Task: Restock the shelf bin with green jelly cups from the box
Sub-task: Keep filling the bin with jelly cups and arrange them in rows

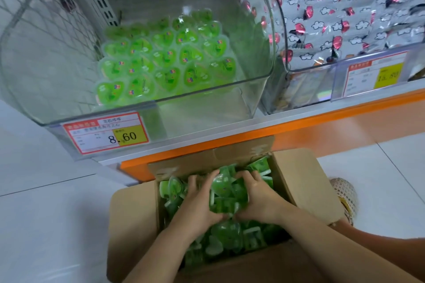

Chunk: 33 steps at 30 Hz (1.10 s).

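Hands were in the brown cardboard box (132, 213).
Left hand (197, 201) and right hand (258, 197) curled round a clump of green heart-shaped jelly cups (222, 186); others sat in the clear plastic shelf bin (202, 110).

Box (133, 213) lower centre on floor (46, 225), jelly cups (227, 236) inside, left hand (197, 202) and right hand (257, 195) on them, shelf bin (230, 103) upper left holding rows of cups (165, 60), second bin (310, 89) of packets (345, 18) upper right.

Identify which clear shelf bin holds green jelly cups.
The left bin, behind the 8.60 price tag; the right bin holds silver packets printed with clouds.
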Tool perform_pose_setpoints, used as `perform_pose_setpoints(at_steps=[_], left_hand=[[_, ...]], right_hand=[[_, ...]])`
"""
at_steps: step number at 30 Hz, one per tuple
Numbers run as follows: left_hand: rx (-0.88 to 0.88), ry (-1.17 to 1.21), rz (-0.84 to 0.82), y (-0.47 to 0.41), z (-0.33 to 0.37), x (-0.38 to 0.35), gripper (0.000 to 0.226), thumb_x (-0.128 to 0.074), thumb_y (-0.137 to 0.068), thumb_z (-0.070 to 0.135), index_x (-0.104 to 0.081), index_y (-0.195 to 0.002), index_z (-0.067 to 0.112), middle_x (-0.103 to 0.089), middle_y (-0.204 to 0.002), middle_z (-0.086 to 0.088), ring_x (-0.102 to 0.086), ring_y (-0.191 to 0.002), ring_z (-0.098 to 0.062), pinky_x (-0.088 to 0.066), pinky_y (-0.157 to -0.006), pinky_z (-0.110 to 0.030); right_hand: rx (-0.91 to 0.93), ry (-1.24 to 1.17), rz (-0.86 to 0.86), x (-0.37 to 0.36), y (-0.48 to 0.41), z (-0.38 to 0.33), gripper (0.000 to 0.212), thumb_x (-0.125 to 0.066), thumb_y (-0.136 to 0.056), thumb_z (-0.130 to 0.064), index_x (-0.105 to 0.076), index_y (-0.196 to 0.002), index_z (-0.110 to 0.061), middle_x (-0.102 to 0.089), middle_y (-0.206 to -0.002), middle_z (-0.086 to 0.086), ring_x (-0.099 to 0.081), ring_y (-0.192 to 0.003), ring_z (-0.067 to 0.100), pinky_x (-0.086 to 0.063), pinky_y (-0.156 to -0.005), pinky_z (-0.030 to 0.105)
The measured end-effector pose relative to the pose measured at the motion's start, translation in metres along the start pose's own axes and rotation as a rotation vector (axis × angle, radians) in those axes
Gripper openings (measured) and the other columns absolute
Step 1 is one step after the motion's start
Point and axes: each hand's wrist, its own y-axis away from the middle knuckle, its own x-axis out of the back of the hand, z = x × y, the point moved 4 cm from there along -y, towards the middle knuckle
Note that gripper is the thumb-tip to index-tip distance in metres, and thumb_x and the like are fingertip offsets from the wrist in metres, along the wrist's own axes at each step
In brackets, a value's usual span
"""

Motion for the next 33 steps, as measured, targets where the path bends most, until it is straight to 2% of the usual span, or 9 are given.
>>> perform_pose_setpoints(at_steps=[4,8,10,14,20,23,26,31,33], left_hand=[[-0.042,-0.125,-0.037,-0.001,0.005,-0.006,0.110,-0.078,-0.073,0.035,0.009,-0.139,0.051,0.011,-0.150,0.011,-0.050,-0.121,-0.026,-0.051,-0.087,-0.031],[-0.089,-0.027,0.029,-0.001,0.001,-0.004,0.099,-0.077,-0.073,0.039,-0.004,-0.140,0.050,-0.021,-0.147,0.004,-0.049,-0.120,-0.015,-0.044,-0.093,-0.025],[-0.102,0.014,0.040,-0.001,0.000,-0.002,0.092,-0.076,-0.074,0.038,-0.013,-0.141,0.045,-0.028,-0.145,0.007,-0.045,-0.122,-0.011,-0.039,-0.097,-0.022],[-0.103,0.021,0.001,-0.004,0.000,-0.001,0.087,-0.076,-0.075,0.037,-0.020,-0.142,0.040,-0.032,-0.145,0.009,-0.040,-0.127,-0.008,-0.036,-0.104,-0.025],[-0.075,0.015,-0.014,-0.008,0.002,0.001,0.078,-0.069,-0.084,0.027,-0.019,-0.143,0.042,-0.032,-0.149,0.006,-0.041,-0.129,-0.011,-0.037,-0.100,-0.025],[-0.066,0.027,-0.016,-0.010,0.005,0.001,0.075,-0.066,-0.086,0.023,-0.021,-0.143,0.040,-0.029,-0.151,0.004,-0.038,-0.132,-0.014,-0.036,-0.102,-0.027],[-0.042,0.054,0.013,-0.011,0.009,0.000,0.069,-0.064,-0.087,0.023,-0.026,-0.143,0.038,-0.029,-0.149,0.002,-0.038,-0.132,-0.016,-0.034,-0.103,-0.026],[0.068,0.157,0.147,-0.015,0.013,-0.004,0.054,-0.064,-0.087,0.024,-0.042,-0.137,0.028,-0.042,-0.134,-0.003,-0.047,-0.106,-0.011,-0.039,-0.097,-0.025],[0.137,0.179,0.159,-0.018,0.015,-0.008,0.056,-0.064,-0.088,0.027,-0.041,-0.139,0.023,-0.038,-0.137,-0.006,-0.048,-0.116,-0.017,-0.037,-0.100,-0.026]], right_hand=[[0.065,0.078,-0.027,-0.005,0.006,-0.005,0.093,-0.083,-0.062,-0.030,-0.028,-0.135,-0.018,-0.030,-0.121,0.000,-0.043,-0.114,0.019,-0.038,-0.093,0.022],[0.042,0.053,-0.010,-0.002,0.005,-0.003,0.091,-0.084,-0.061,-0.027,-0.032,-0.135,-0.021,-0.036,-0.128,-0.001,-0.046,-0.115,0.018,-0.042,-0.094,0.024],[0.020,-0.001,0.015,0.003,0.007,-0.001,0.089,-0.085,-0.058,-0.024,-0.035,-0.132,-0.023,-0.037,-0.124,-0.003,-0.047,-0.112,0.016,-0.043,-0.088,0.020],[0.019,-0.023,0.040,0.013,0.017,0.000,0.085,-0.084,-0.060,-0.024,-0.037,-0.130,-0.026,-0.035,-0.121,-0.006,-0.044,-0.105,0.010,-0.037,-0.078,0.014],[0.050,0.056,0.104,0.034,0.037,-0.001,0.084,-0.084,-0.062,-0.026,-0.038,-0.132,-0.026,-0.032,-0.118,-0.010,-0.042,-0.107,0.008,-0.039,-0.087,0.017],[0.053,0.040,0.160,0.048,0.043,0.001,0.077,-0.083,-0.061,-0.024,-0.042,-0.126,-0.026,-0.038,-0.119,-0.007,-0.049,-0.101,0.011,-0.044,-0.083,0.020],[0.076,-0.006,0.216,0.060,0.049,0.004,0.065,-0.082,-0.063,-0.018,-0.047,-0.117,-0.027,-0.041,-0.115,-0.004,-0.049,-0.092,0.009,-0.040,-0.070,0.008],[0.082,-0.062,0.255,0.071,0.053,0.009,0.063,-0.083,-0.062,-0.014,-0.046,-0.111,-0.028,-0.041,-0.115,-0.004,-0.045,-0.089,0.000,-0.035,-0.069,0.000],[0.084,-0.070,0.267,0.073,0.056,0.009,0.063,-0.083,-0.063,-0.015,-0.045,-0.111,-0.028,-0.040,-0.116,-0.006,-0.045,-0.089,-0.003,-0.034,-0.070,-0.001]])
